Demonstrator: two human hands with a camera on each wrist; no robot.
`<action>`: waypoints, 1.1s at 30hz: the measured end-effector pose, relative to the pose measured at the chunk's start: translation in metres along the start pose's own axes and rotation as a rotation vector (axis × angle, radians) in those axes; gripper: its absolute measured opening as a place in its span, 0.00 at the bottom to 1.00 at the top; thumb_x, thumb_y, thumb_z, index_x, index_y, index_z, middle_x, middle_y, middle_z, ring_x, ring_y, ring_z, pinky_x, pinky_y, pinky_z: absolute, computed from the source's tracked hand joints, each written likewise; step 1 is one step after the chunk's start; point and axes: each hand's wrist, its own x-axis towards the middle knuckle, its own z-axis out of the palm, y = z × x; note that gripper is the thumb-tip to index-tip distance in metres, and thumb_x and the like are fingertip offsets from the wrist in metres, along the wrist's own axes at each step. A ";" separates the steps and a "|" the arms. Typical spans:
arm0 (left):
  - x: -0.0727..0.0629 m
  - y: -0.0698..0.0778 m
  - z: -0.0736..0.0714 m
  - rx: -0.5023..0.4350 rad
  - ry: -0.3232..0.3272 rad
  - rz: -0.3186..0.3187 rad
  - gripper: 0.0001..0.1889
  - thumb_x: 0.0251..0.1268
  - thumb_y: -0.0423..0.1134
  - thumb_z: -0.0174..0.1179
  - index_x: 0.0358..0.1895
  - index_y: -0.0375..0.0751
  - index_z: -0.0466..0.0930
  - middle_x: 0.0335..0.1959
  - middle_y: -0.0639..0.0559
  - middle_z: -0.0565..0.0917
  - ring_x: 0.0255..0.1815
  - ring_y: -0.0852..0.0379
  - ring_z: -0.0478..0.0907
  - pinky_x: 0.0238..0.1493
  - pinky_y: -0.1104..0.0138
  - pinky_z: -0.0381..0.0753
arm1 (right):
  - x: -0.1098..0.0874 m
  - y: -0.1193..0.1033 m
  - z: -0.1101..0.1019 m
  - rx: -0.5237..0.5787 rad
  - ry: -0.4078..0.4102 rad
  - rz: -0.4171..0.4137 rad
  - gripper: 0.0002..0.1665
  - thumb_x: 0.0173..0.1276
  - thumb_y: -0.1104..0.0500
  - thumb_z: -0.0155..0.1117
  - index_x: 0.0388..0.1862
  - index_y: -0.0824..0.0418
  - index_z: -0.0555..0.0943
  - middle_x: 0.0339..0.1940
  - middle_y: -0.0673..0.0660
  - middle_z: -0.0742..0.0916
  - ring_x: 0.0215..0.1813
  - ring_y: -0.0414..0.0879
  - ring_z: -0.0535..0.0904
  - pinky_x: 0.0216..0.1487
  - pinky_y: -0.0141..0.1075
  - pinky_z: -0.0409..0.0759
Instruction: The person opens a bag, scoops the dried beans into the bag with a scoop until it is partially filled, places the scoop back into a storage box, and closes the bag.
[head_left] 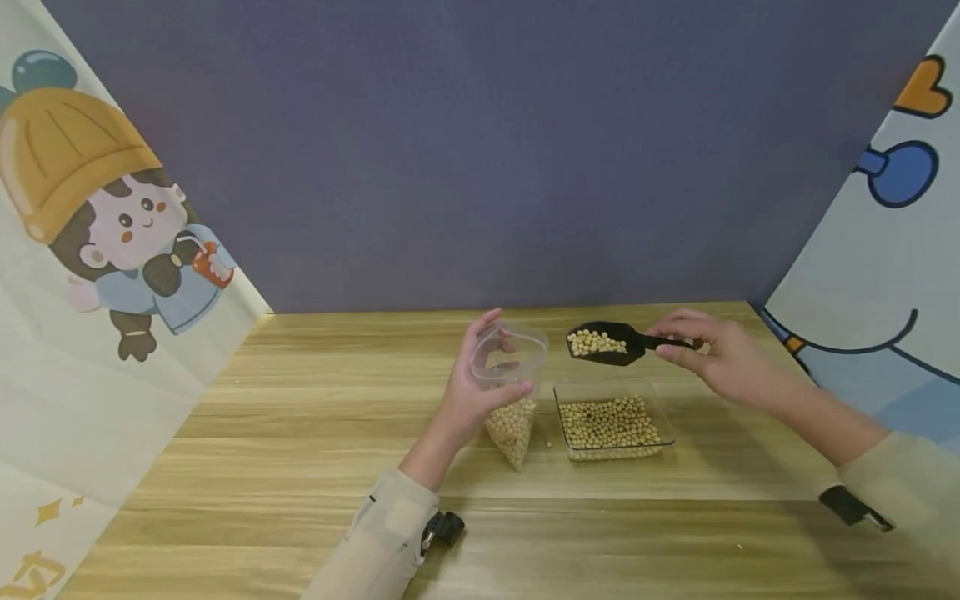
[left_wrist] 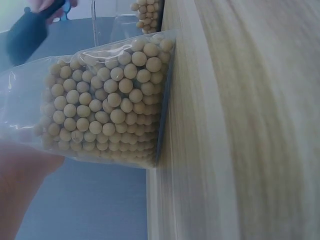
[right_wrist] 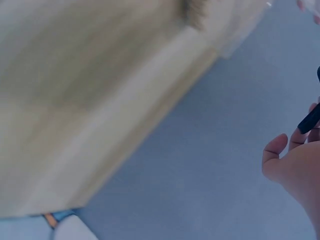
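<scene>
My left hand (head_left: 467,392) holds a clear plastic bag (head_left: 513,429) near its open mouth, fingers behind and thumb in front. Pale yellow soybeans (left_wrist: 110,100) fill its lower part, and in the left wrist view its base rests on the table. My right hand (head_left: 723,358) grips the handle of a black scoop (head_left: 636,340), which carries a small load of soybeans (head_left: 592,342). That scoop is level, to the right of the bag's mouth and above a clear rectangular container (head_left: 667,417) of soybeans. At the right wrist view's edge, fingers hold the scoop handle (right_wrist: 310,121).
A single loose soybean (head_left: 548,444) lies on the wooden table (head_left: 337,467) between bag and container. A grey-blue panel (head_left: 480,167) stands along the table's back edge. Printed cartoon sheets (head_left: 112,375) flank it on the left and right.
</scene>
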 end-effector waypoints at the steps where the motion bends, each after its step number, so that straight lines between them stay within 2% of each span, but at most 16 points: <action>1: 0.000 0.000 0.000 -0.002 -0.002 -0.002 0.54 0.50 0.27 0.74 0.83 0.46 0.57 0.70 0.30 0.67 0.64 0.55 0.71 0.74 0.29 0.70 | 0.004 -0.004 -0.005 -0.009 0.001 -0.007 0.14 0.79 0.60 0.66 0.60 0.55 0.88 0.56 0.53 0.87 0.36 0.34 0.73 0.29 0.32 0.70; 3: 0.000 0.001 0.000 -0.004 -0.005 -0.006 0.54 0.50 0.28 0.74 0.83 0.46 0.56 0.71 0.29 0.66 0.64 0.55 0.71 0.75 0.30 0.70 | 0.013 -0.013 -0.014 -0.028 -0.005 -0.022 0.15 0.80 0.59 0.64 0.61 0.54 0.87 0.56 0.51 0.86 0.34 0.36 0.72 0.29 0.32 0.70; 6: 0.001 0.001 0.000 0.004 -0.011 -0.013 0.55 0.49 0.30 0.75 0.83 0.47 0.56 0.72 0.29 0.66 0.64 0.55 0.71 0.76 0.36 0.73 | 0.025 -0.027 -0.025 -0.066 -0.007 -0.055 0.15 0.80 0.59 0.64 0.61 0.53 0.87 0.57 0.50 0.87 0.37 0.36 0.72 0.31 0.32 0.71; 11: 0.002 0.000 -0.001 0.038 -0.018 -0.032 0.54 0.50 0.32 0.77 0.83 0.49 0.58 0.71 0.34 0.70 0.65 0.54 0.72 0.77 0.48 0.76 | 0.042 -0.049 -0.035 -0.103 -0.023 -0.097 0.14 0.79 0.60 0.65 0.59 0.51 0.88 0.55 0.48 0.88 0.46 0.37 0.75 0.39 0.35 0.74; 17: 0.003 0.000 0.000 0.057 -0.031 -0.029 0.54 0.51 0.32 0.77 0.83 0.49 0.58 0.69 0.44 0.74 0.66 0.53 0.72 0.80 0.46 0.73 | 0.057 -0.068 -0.039 -0.146 -0.092 -0.170 0.14 0.77 0.60 0.67 0.58 0.53 0.89 0.54 0.51 0.89 0.53 0.46 0.78 0.47 0.45 0.76; 22: 0.004 0.001 0.001 0.032 -0.043 -0.006 0.53 0.50 0.30 0.76 0.83 0.49 0.58 0.68 0.47 0.73 0.68 0.48 0.71 0.82 0.44 0.69 | 0.065 -0.083 -0.040 -0.243 -0.110 -0.267 0.14 0.74 0.62 0.70 0.56 0.56 0.90 0.52 0.52 0.89 0.51 0.48 0.76 0.49 0.46 0.73; 25: 0.004 0.002 0.001 0.029 -0.042 -0.013 0.54 0.50 0.30 0.77 0.83 0.48 0.58 0.69 0.46 0.72 0.70 0.40 0.69 0.82 0.44 0.68 | 0.069 -0.094 -0.041 -0.320 -0.090 -0.331 0.14 0.72 0.63 0.72 0.54 0.56 0.91 0.51 0.52 0.88 0.51 0.49 0.75 0.48 0.46 0.69; 29: 0.003 0.003 -0.002 0.060 -0.048 -0.042 0.55 0.51 0.32 0.77 0.83 0.50 0.57 0.73 0.38 0.69 0.74 0.37 0.66 0.77 0.50 0.76 | 0.072 -0.109 -0.042 -0.448 -0.067 -0.394 0.13 0.71 0.62 0.73 0.53 0.55 0.91 0.49 0.52 0.87 0.51 0.51 0.75 0.45 0.45 0.67; 31: 0.001 0.002 -0.004 0.075 -0.055 -0.048 0.55 0.52 0.34 0.78 0.84 0.50 0.56 0.74 0.35 0.68 0.73 0.41 0.67 0.72 0.52 0.80 | 0.073 -0.115 -0.042 -0.515 -0.052 -0.445 0.13 0.70 0.61 0.74 0.52 0.54 0.92 0.49 0.53 0.87 0.51 0.52 0.76 0.44 0.47 0.69; 33: 0.000 0.002 -0.006 0.066 -0.066 -0.039 0.55 0.54 0.34 0.78 0.84 0.47 0.54 0.74 0.32 0.67 0.73 0.40 0.66 0.74 0.48 0.78 | 0.073 -0.120 -0.041 -0.576 -0.039 -0.495 0.14 0.69 0.61 0.75 0.52 0.54 0.92 0.49 0.53 0.87 0.53 0.53 0.77 0.45 0.49 0.72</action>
